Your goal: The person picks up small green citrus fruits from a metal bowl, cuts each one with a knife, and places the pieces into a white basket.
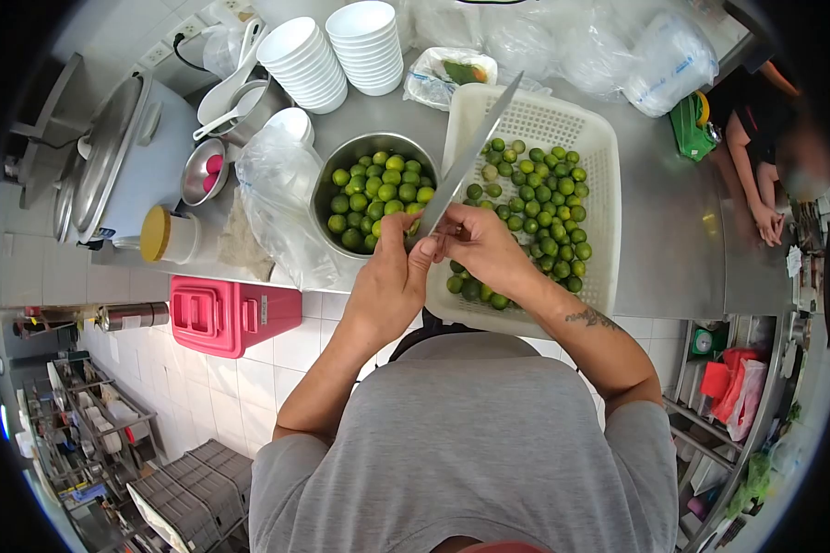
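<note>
A long-bladed knife (470, 152) slants up and to the right, its tip above the white basket. My left hand (392, 276) is closed around the lower end of the knife, thumb and index finger beside the blade; the handle is hidden. My right hand (484, 247) is closed close against the left, fingertips pinched by the blade; whatever they hold is hidden. Behind my left hand, a steel bowl (321, 207) is heaped with green limes (378, 189). Under my right hand, a white perforated basket (604, 217) holds many loose limes (549, 198), some yellowish.
Stacked white bowls (366, 46) stand at the back, near a plastic bag (281, 198) and a yellow-lidded jar (169, 235). A large lidded pot (120, 157) is at left. Below the steel counter (669, 249) sits a pink bin (235, 315). Another person's hands (767, 224) are at far right.
</note>
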Action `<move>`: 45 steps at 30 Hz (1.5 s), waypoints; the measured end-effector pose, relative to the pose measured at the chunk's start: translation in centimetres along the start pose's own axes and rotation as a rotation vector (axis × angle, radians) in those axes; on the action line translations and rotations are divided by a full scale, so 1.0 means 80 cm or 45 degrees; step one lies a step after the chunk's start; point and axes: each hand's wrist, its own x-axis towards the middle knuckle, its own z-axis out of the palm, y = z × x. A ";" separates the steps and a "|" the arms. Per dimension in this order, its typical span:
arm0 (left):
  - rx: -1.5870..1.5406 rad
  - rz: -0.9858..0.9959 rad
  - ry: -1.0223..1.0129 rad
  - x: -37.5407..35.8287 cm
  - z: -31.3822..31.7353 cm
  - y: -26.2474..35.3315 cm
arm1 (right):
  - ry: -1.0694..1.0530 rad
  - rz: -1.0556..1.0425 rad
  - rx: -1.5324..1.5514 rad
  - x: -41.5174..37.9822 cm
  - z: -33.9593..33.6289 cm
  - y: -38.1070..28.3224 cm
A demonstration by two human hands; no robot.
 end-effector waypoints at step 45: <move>0.156 0.036 -0.179 -0.015 0.014 0.006 | 0.360 -0.168 0.649 0.001 -0.072 0.015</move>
